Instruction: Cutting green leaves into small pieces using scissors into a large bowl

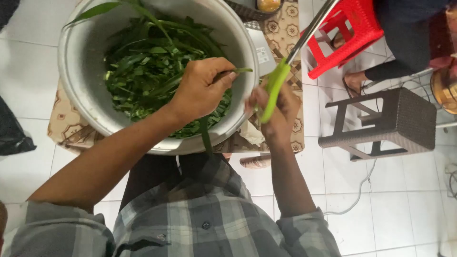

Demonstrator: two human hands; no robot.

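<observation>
Landmark: one metal bowl [81, 57]. Left hand [202, 88] over its near right side, pinching one long leaf [205, 135] whose axis runs from the near rim up to the fingers. Right hand [278, 112] just right of the rim, gripping one pair of green-handled scissors [281, 76], blades angled away. Chopped greens [143, 71] heaped inside. Beyond, right: two stools.

Soft, even daylight fills the room, bright on the white floor tiles [409, 200] toward four o'clock. The metal basin [81, 62] shows mild glare along its rim at ten o'clock. Shadows stay faint. The right hand [276, 112] and green-handled scissors [276, 85] look slightly motion-blurred.
</observation>
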